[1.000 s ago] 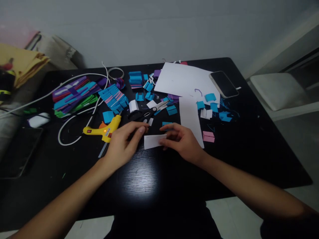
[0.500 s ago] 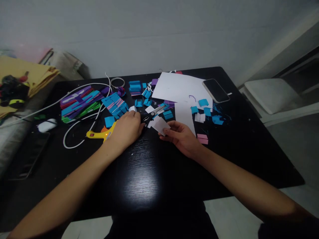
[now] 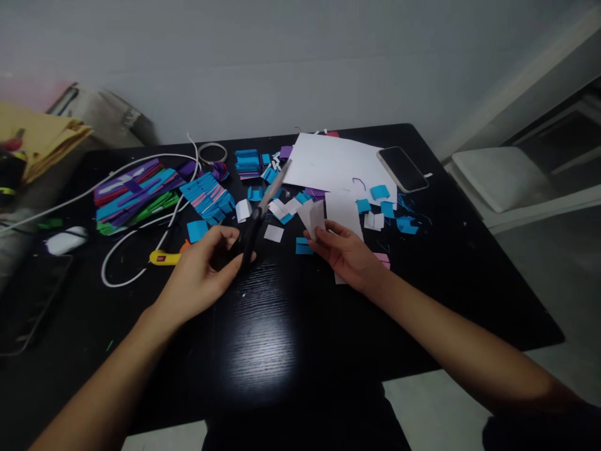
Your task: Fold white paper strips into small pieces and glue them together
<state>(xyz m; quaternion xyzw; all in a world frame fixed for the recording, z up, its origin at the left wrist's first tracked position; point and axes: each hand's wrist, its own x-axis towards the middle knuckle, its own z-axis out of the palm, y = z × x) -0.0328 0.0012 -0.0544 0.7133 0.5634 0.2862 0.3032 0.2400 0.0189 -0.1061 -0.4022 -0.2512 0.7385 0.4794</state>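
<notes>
My left hand [image 3: 201, 266] is closed around the black handles of a pair of scissors [image 3: 270, 191], whose blades point up and away over the paper scraps. Between the thumb and fingers of my right hand [image 3: 347, 254] is a folded piece of white paper [image 3: 313, 216], held upright just off the table. Below and between the hands lie a small white paper square [image 3: 273, 233] and a blue paper piece [image 3: 303, 245]. More cut white pieces [image 3: 282, 207] are scattered beyond the scissors.
A yellow glue gun [image 3: 164, 258] lies beside my left forearm near a looping white cable [image 3: 110, 250]. Bundled coloured strips [image 3: 136, 194] sit at the left. White sheets [image 3: 338, 156] and a phone [image 3: 402, 168] lie at the back right of the black table [image 3: 446, 282].
My left hand has lifted the scissors off the table and drawn them nearer, blades raised. The white paper in my right hand has tipped upright. The view has shifted slightly.
</notes>
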